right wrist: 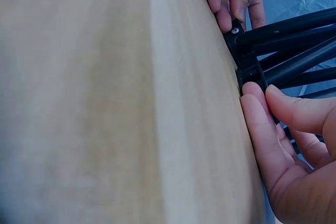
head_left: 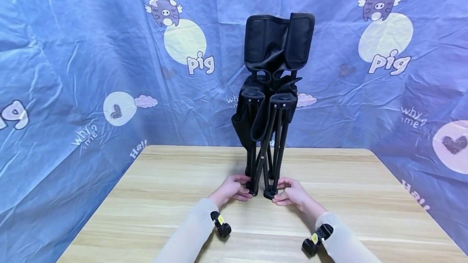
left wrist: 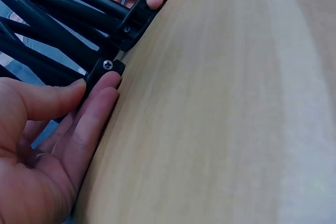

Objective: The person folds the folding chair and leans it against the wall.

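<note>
A black folding chair (head_left: 267, 39) stands upright and folded together on the wooden table, its fabric bunched at the top and its metal legs close together. My left hand (head_left: 234, 189) holds the left front foot (left wrist: 97, 74), thumb on one side and fingers on the other. On the opposite side, my right hand (head_left: 290, 193) pinches the right front foot (right wrist: 249, 72) between thumb and fingers. Both feet sit low at the tabletop, a small gap apart. Screw heads show on the plastic feet in the wrist views. The rear feet are partly hidden behind the front legs.
The light wooden table (head_left: 164, 182) reaches out on both sides of the chair. Close behind its back edge hangs a blue cloth (head_left: 215, 104) printed with pigs and words, which also runs along both sides. Black wrist cameras are strapped over the pale sleeves (head_left: 190, 230).
</note>
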Motion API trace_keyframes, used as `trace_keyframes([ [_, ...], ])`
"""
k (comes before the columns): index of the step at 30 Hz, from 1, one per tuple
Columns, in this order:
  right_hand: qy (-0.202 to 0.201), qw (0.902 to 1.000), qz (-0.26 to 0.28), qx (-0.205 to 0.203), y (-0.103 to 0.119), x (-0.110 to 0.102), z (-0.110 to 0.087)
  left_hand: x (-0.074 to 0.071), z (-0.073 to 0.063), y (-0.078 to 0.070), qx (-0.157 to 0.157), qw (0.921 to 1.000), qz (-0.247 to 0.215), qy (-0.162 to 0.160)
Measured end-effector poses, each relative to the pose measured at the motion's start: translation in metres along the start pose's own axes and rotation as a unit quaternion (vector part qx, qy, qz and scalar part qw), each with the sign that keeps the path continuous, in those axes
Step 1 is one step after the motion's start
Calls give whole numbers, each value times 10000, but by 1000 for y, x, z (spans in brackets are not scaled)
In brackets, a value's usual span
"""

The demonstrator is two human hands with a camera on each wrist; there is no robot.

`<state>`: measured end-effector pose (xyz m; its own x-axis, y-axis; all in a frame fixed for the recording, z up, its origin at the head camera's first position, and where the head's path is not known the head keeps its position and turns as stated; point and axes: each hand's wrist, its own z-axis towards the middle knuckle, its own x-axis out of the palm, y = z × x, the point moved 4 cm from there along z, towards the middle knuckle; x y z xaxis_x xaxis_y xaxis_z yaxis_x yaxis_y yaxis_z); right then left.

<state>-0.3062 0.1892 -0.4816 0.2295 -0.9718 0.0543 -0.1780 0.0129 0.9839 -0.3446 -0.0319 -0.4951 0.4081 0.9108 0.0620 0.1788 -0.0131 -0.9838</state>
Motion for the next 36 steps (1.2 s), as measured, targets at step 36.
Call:
trace_keyframes([
  [36,-938,9955,120,19,4,-5,41,-2,24,-5,278,9930,-418,-1068],
])
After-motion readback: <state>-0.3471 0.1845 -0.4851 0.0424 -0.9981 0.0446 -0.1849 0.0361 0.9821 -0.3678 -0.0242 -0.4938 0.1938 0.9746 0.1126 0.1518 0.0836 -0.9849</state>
